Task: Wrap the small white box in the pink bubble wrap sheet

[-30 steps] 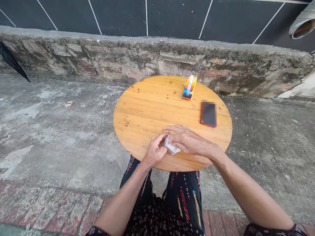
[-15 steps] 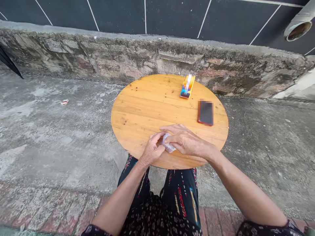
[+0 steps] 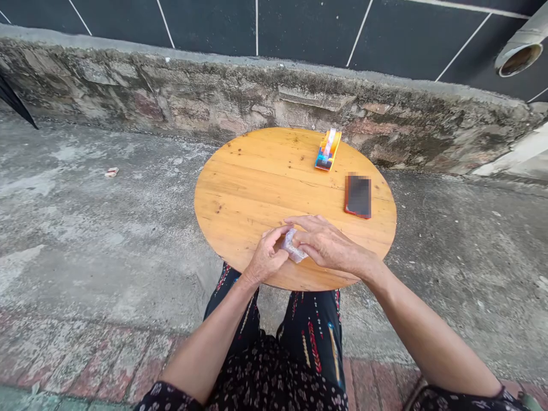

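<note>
A small pale, whitish-purple wrapped packet (image 3: 293, 249) lies on the round wooden table (image 3: 257, 188), close to its near edge. My left hand (image 3: 268, 256) grips the packet's left side between thumb and fingers. From the right, my right hand (image 3: 323, 242) reaches over it, thumb and fingers bent against its top and right side, so part of the packet is hidden. What the packet contains cannot be made out.
A yellow and blue tape dispenser (image 3: 329, 149) stands at the table's far right. Nearer lies a dark phone-like object (image 3: 358, 197) with a red edge, partly pixelated. Behind the table runs a rough stone ledge (image 3: 192, 100); a pipe (image 3: 518, 60) juts out at upper right.
Both hands stay at the packet with only slight finger shifts. My right fingers have lifted and drawn back a little, showing more of it. The view has shifted slightly.
</note>
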Demonstrator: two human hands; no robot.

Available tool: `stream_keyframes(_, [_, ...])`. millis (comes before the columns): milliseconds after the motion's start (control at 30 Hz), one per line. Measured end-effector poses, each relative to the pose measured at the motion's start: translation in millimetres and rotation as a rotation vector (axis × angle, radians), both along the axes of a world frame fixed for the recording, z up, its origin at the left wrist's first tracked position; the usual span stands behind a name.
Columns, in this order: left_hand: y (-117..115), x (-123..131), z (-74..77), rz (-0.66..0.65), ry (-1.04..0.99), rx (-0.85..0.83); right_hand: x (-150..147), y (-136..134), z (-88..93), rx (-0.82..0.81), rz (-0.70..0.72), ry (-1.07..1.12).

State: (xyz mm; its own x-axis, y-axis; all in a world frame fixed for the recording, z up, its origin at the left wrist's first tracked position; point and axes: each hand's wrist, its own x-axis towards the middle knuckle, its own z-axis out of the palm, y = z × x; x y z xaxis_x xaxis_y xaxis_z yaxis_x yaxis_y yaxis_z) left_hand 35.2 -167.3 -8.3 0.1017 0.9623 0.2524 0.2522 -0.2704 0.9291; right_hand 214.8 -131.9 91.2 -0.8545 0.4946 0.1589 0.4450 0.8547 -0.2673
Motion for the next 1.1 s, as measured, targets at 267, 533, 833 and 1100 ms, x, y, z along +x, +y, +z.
stream_keyframes(267, [-3, -1, 9.8, -0.032, 0.001, 0.005, 6, -1, -4.0, 0.009, -0.011, -0.034])
stream_keyframes(533, [-4, -1, 13.5, -0.018, 0.031, 0.002, 7, -4, -7.1, -0.017, -0.019, 0.011])
stream_keyframes(833, [-5, 2, 14.2, 0.014, 0.054, 0.026, 23, -25, -21.6, -0.089, -0.275, 0.195])
stream_keyframes(1100, [-6, 2, 13.0, 0.008, 0.063, 0.056, 6, -55, -42.6, 0.105, -0.476, 0.234])
